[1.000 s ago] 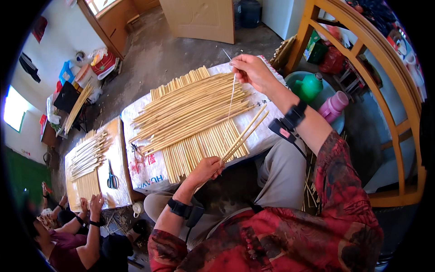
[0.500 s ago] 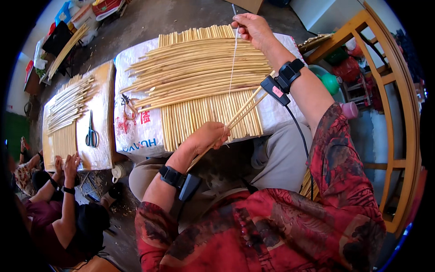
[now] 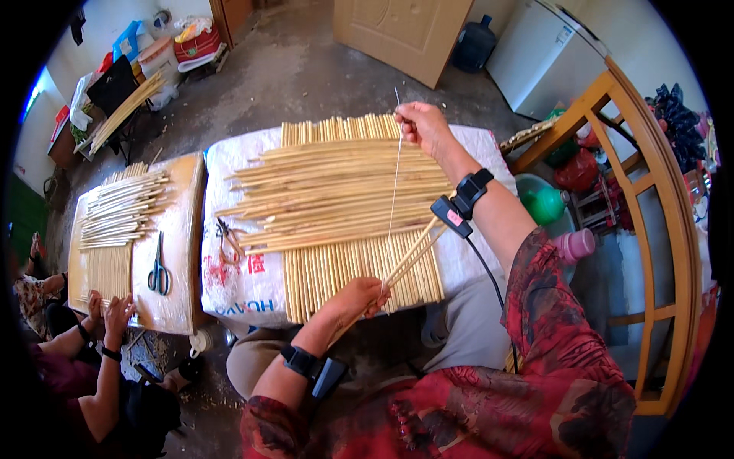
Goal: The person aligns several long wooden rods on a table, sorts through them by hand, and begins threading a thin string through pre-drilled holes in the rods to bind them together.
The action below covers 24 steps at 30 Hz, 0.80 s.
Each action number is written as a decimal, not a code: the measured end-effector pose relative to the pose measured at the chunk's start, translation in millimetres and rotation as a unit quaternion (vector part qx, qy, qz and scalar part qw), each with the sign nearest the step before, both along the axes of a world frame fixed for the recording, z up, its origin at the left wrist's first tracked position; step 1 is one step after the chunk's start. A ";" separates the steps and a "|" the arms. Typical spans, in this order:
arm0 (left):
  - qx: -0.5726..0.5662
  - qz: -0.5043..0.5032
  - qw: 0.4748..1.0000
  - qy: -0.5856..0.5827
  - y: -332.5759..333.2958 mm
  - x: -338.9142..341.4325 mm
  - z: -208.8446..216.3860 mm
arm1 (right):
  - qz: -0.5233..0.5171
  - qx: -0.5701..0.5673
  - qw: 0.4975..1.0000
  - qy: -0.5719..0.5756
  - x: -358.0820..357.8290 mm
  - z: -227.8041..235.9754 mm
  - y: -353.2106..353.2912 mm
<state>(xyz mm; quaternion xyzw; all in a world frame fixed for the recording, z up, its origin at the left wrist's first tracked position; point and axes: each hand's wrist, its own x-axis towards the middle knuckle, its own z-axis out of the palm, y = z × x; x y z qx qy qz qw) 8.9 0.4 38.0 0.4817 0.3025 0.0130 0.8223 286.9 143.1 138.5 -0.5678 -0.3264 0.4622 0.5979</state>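
My left hand is closed around a few slim tan stalks, which slant up to the right over the table's front edge. A white thread runs taut from beside its fingers up to my raised right hand. There my fingers pinch a thin metal needle, its tip pointing upward. Beneath both hands lies a mat of stalks set side by side. Loose longer stalks are heaped crosswise on top of it. The white woven sheet covers the table under them.
On the left table are black scissors and paler stalks; another person's hands rest at its near edge. A wooden frame stands at right, beside a green bottle and pink container.
The view has tilted up, so the table sits lower in the picture and more floor shows. Both hands keep their grips, the thread still stretched between them.
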 end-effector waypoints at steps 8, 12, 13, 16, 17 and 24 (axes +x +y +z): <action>-0.047 0.036 0.998 0.015 10.1 1.8 -8.2 | 0.004 -0.027 0.999 -0.023 -5.4 -12.8 44.0; -0.053 0.044 0.997 0.031 8.4 0.5 -13.2 | 0.022 -0.059 0.997 -0.048 -5.1 -24.7 65.3; -0.061 0.043 0.997 0.034 8.3 1.3 -10.3 | 0.028 -0.072 0.996 -0.054 -8.0 -27.4 70.2; -0.080 0.074 0.994 0.030 12.1 2.5 -13.1 | 0.052 -0.075 0.995 -0.050 -17.9 -30.4 84.7; -0.094 0.085 0.992 0.017 12.9 1.1 -16.8 | 0.054 -0.075 0.995 -0.047 -21.4 -30.5 89.0; -0.128 0.095 0.987 -0.021 18.5 14.8 -23.1 | 0.075 -0.072 0.992 -0.077 -25.8 -46.2 113.7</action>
